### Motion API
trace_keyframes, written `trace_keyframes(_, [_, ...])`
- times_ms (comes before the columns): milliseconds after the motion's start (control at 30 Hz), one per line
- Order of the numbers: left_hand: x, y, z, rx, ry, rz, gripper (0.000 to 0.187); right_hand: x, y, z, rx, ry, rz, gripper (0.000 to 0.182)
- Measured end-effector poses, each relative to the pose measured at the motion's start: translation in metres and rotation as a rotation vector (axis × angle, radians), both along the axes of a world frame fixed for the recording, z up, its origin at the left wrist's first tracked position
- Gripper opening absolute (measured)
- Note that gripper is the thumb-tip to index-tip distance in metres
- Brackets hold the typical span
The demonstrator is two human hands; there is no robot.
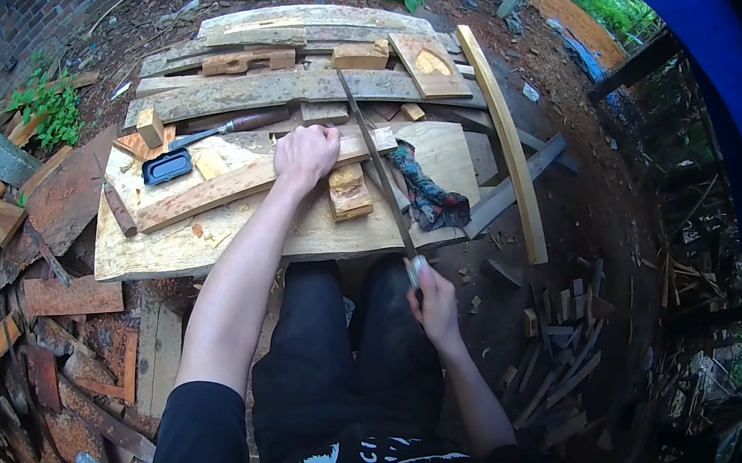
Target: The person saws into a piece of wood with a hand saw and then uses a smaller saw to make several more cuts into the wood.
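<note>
My left hand [308,155] is closed over a long wooden strip [216,196] and presses it down on the thick wooden slab [233,250]. In my right hand [437,302], below the slab's front edge, is the handle of a handsaw. Its long narrow saw blade [378,160] points away from me and crosses the strip near its right end; whether it has cut in is too small to tell. A short wooden block [349,192] lies against the strip, just left of the blade. To the right of the blade lies a crumpled dark cloth [427,191].
A black plastic case [166,166], a chisel with a dark handle [253,121] and another wooden-handled tool [119,208] lie on the slab's left. Planks [277,89] and a carved board [430,64] are behind. A long batten [504,139] stands right; offcuts [572,336] cover the ground.
</note>
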State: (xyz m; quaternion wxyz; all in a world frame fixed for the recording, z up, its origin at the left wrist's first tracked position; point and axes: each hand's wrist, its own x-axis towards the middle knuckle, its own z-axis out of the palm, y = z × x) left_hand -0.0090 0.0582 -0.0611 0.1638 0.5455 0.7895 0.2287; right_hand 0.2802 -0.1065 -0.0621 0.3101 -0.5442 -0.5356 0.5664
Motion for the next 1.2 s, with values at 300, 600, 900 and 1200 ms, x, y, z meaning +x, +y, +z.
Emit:
trace_keyframes(300, [0.004, 0.001, 0.004, -0.015, 0.031, 0.073, 0.055, -0.072, 0.072, -0.006, 0.144, -0.011, -0.015, 0.048])
trace_keyframes(600, [0.002, 0.004, 0.001, -0.011, 0.02, 0.079, 0.053, 0.02, -0.051, -0.03, 0.096, 0.018, -0.023, 0.041])
trace_keyframes(900, [-0.002, 0.004, -0.005, 0.016, 0.028, -0.014, 0.048, -0.048, 0.049, -0.011, 0.058, 0.082, -0.022, 0.037])
trace_keyframes(1200, [0.001, 0.003, 0.007, -0.05, 0.013, 0.094, 0.05, -0.035, 0.03, -0.031, 0.082, 0.084, -0.001, 0.042])
